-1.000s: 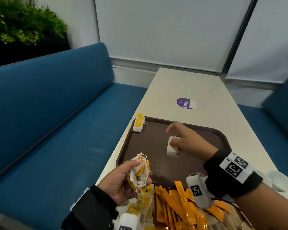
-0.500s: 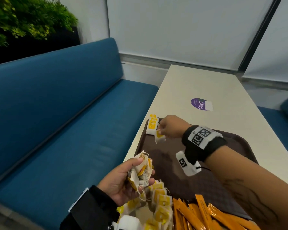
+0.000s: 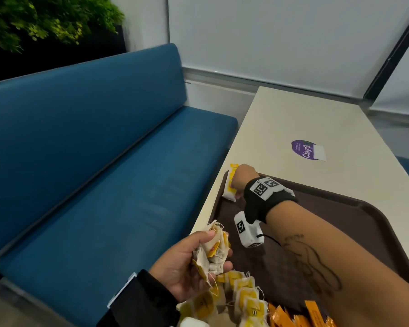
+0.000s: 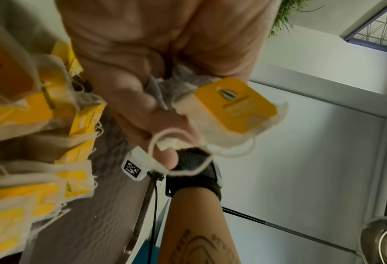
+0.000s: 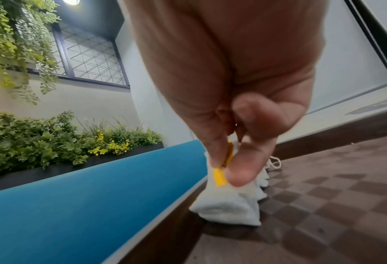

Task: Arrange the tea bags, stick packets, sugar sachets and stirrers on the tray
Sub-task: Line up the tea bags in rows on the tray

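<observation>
A long bench (image 3: 99,161) padded in smooth blue runs beside a pale, matte table (image 3: 316,128) that carries one round purple sticker (image 3: 304,149). On the table lies one dark brown plastic tray (image 3: 340,223), rectangular with rounded corners, a raised rim and a fine chequered floor. At its far left corner a short row of tea bags (image 3: 230,187) stands on edge against the rim: soft white paper pouches with yellow card tags; their number cannot be told. The right hand (image 3: 243,179) reaches there, thumb and forefinger pinching the yellow tag of the nearest tea bag (image 5: 230,205), whose base touches the tray floor. The left hand (image 3: 189,263), above the near left edge, curls round a crumpled bunch of tea bags (image 3: 213,253), several, with loose white strings. Just below it a loose heap of tea bags (image 3: 243,300) lies flat at the near edge, at least six. Beside them lie glossy orange stick packets (image 3: 300,315), narrow and creased, at least four in view
</observation>
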`<control>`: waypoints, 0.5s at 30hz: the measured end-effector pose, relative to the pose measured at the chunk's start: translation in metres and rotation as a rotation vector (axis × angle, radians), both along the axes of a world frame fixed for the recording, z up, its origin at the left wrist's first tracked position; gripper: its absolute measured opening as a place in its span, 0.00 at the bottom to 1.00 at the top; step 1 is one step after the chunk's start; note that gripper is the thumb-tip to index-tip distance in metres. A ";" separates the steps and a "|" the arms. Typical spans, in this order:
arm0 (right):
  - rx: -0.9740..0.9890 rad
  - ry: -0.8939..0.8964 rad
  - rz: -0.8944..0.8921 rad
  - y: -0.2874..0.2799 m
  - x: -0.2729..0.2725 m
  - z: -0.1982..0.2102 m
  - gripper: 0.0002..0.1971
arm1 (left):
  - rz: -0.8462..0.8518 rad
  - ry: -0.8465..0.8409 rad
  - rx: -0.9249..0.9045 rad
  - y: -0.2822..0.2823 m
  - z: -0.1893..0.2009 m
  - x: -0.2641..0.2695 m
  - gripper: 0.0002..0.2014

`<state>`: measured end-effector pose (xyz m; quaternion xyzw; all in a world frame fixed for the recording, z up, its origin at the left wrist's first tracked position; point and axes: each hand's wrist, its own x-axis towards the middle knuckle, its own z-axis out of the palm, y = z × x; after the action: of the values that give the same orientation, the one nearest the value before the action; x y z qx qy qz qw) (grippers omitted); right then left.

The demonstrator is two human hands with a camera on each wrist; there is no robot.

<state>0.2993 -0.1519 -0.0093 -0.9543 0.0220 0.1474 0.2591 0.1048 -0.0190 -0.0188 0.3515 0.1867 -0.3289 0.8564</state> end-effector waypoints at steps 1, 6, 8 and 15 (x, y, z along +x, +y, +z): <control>0.003 -0.001 -0.003 -0.001 0.001 -0.001 0.12 | 0.003 0.003 -0.003 0.000 0.000 0.000 0.16; -0.134 -0.004 0.076 -0.002 0.001 -0.002 0.17 | 0.015 -0.003 0.010 -0.003 -0.004 -0.004 0.17; -0.147 -0.086 0.081 -0.007 -0.004 0.000 0.17 | 0.015 -0.026 0.005 -0.005 -0.004 -0.006 0.19; 0.285 -0.163 0.195 -0.044 -0.073 0.042 0.07 | 0.102 -0.111 -0.091 -0.021 0.007 -0.011 0.19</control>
<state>0.2258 -0.1961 0.0322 -0.9143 -0.1127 0.0954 0.3773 0.0934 -0.0403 -0.0120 0.3200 0.1413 -0.2730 0.8962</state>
